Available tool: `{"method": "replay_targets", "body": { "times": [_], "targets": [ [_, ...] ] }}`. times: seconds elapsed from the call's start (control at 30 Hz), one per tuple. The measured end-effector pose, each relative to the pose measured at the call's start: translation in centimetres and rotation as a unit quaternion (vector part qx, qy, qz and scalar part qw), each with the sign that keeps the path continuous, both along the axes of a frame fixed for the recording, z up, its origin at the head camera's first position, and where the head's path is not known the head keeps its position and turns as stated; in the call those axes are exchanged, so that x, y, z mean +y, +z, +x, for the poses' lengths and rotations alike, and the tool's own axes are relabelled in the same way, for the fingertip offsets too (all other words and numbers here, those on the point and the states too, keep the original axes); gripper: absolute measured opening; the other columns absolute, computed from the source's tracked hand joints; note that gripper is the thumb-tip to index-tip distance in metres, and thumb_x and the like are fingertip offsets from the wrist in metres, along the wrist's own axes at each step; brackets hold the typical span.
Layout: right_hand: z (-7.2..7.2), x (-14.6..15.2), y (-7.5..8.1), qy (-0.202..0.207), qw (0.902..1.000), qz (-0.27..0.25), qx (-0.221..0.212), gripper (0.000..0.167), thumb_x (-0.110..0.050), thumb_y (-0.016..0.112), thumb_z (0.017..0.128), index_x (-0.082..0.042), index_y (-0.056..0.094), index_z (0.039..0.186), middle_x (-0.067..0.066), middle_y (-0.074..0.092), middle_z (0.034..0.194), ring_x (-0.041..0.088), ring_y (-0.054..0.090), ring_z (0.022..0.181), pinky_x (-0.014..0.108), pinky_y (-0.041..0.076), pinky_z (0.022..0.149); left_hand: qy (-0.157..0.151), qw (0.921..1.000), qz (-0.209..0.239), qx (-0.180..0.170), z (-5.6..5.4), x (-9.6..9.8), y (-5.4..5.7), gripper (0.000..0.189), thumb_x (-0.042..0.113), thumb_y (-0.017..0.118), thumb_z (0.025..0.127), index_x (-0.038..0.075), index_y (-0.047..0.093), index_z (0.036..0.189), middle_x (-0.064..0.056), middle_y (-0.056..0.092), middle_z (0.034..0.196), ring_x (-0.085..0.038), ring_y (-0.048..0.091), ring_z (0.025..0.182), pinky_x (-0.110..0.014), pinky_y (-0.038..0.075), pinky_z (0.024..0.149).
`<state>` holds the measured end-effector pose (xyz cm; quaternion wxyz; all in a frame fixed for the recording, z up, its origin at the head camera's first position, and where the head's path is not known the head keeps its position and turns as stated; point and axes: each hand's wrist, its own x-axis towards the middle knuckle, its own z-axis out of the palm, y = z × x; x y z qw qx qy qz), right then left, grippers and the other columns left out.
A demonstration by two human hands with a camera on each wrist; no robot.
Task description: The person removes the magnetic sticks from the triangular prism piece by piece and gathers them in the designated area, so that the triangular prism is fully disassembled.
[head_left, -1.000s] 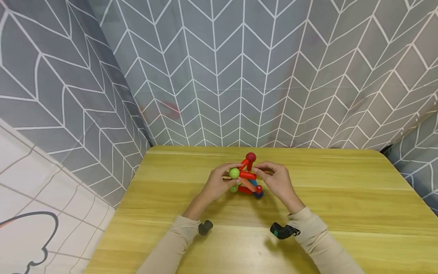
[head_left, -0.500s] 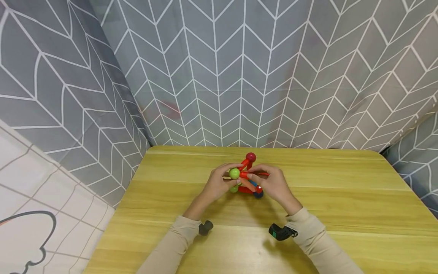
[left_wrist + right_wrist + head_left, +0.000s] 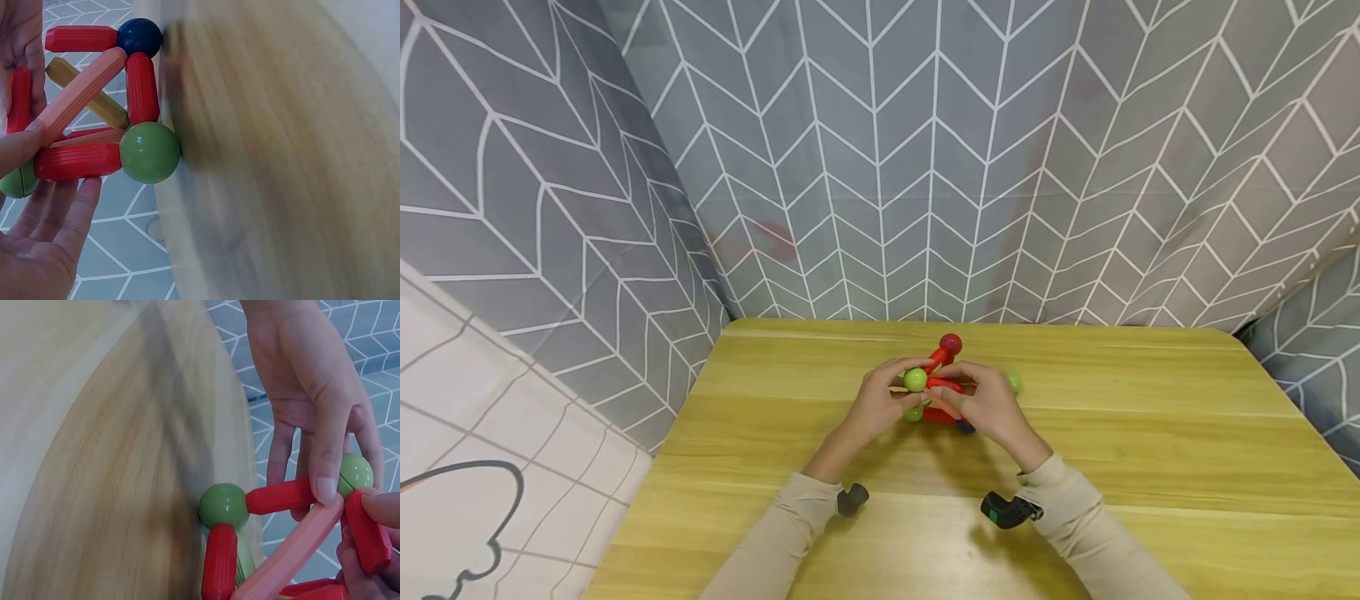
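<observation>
Left hand (image 3: 878, 398): curled, thumb and fingers gripping the frame (image 3: 940, 416) near its upper green ball (image 3: 915, 380).
Frame: stood between the hands, over the bench (image 3: 760, 417).
Crimson ball (image 3: 951, 342): lay beyond both hands.
Navy ball (image 3: 966, 427): sat low, near the right hand.
Right hand (image 3: 992, 406): nearly closed, pinching a red stick (image 3: 369, 540).
Outer green ball (image 3: 1014, 382): showed just past the right hand, partly hidden.
</observation>
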<state>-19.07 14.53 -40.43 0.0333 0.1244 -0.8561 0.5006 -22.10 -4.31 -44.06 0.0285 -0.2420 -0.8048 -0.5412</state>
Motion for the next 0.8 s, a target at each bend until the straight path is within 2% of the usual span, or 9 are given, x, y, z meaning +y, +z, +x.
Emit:
{"method": "replay_targets", "body": {
  "times": [0.13, 0.43, 0.67, 0.8],
  "targets": [
    [0.1, -0.3, 0.0, 0.001, 1.0000, 0.005, 0.005, 0.022, -0.011, 0.078, 0.087, -0.004, 0.074, 0.108, 0.016, 0.075, 0.108, 0.026, 0.074, 0.091, 0.020, 0.058, 0.073, 0.004, 1.0000, 0.001, 0.005, 0.1, 0.2, 0.0, 0.048, 0.001, 0.078, 0.083, 0.016, 0.069, 0.128, -0.009, 0.068, 0.129, -0.025, 0.066, 0.114, -0.036, 0.059, 0.092],
    [0.3, -0.6, -0.6, -0.010, 0.9994, 0.011, 0.032, 0.027, -0.009, 0.082, 0.083, -0.003, 0.074, 0.108, 0.015, 0.076, 0.106, 0.029, 0.075, 0.095, 0.037, 0.062, 0.081, 0.009, 0.9999, -0.003, 0.005, 0.1, 0.2, 0.0, 0.050, 0.001, 0.079, 0.083, 0.017, 0.069, 0.129, -0.008, 0.068, 0.129, -0.024, 0.066, 0.114, -0.034, 0.059, 0.092],
    [0.5, -1.2, -0.9, -0.039, 0.9987, 0.005, 0.030, 0.028, -0.008, 0.083, 0.081, -0.004, 0.074, 0.108, 0.015, 0.076, 0.102, 0.026, 0.074, 0.090, 0.019, 0.057, 0.071, 0.012, 0.9999, -0.003, -0.002, 0.3, 0.2, 0.1, 0.051, 0.001, 0.079, 0.083, 0.017, 0.068, 0.129, -0.008, 0.067, 0.130, -0.025, 0.065, 0.114, -0.033, 0.059, 0.092],
    [0.8, -1.6, -0.9, -0.051, 0.9977, 0.003, 0.044, 0.028, -0.006, 0.084, 0.080, -0.003, 0.075, 0.106, 0.016, 0.076, 0.098, 0.024, 0.071, 0.085, 0.017, 0.053, 0.066, 0.017, 0.9999, 0.000, -0.002, 0.3, 0.1, 0.1, 0.051, -0.002, 0.077, 0.083, 0.017, 0.068, 0.129, -0.009, 0.067, 0.130, -0.026, 0.066, 0.112, -0.036, 0.059, 0.092]
  ]
}}
